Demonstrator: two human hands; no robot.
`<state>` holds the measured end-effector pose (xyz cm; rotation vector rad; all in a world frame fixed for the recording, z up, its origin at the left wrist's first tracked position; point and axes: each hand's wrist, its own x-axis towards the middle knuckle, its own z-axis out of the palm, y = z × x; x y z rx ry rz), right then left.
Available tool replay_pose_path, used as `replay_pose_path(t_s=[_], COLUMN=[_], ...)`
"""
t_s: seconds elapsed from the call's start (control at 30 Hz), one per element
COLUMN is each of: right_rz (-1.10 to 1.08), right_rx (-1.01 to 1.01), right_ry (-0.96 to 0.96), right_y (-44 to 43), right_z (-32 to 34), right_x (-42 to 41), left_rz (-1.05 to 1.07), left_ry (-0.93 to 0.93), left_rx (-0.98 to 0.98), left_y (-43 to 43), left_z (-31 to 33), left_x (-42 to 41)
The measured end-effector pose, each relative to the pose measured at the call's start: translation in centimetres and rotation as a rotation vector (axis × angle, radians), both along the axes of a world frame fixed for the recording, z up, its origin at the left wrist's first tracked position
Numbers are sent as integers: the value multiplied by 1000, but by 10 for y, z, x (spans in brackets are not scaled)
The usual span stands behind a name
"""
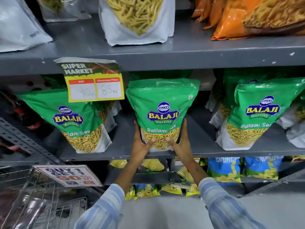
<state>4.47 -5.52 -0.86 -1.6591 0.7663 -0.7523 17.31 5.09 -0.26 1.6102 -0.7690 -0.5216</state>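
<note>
Two hands up: your left hand [140, 144] and right hand [180, 141] clasp the middle Balaji Ratlami Sev pouch [162, 100], each grip pinching its lower sides, pouch upright at the grey shelf's [122, 152] near edge.

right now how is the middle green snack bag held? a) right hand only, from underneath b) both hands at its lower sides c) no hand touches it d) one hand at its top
b: the left hand and right hand grip the lower sides of the green snack bag, thumbs on its front.
</note>
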Motion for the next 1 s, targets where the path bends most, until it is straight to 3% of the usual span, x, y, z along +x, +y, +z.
replay_pose_path(t_s=[0.4,1.0], right_rz=[144,141], right_rx=[161,135], right_ry=[29,36], right_y=[-13,-11], right_z=[-2,-3], right_x=[5,4], left_rz=[-149,-178], left_ry=[96,80], left_rx=[137,124], left_y=[0,1], left_z=[6,3], left_x=[5,8])
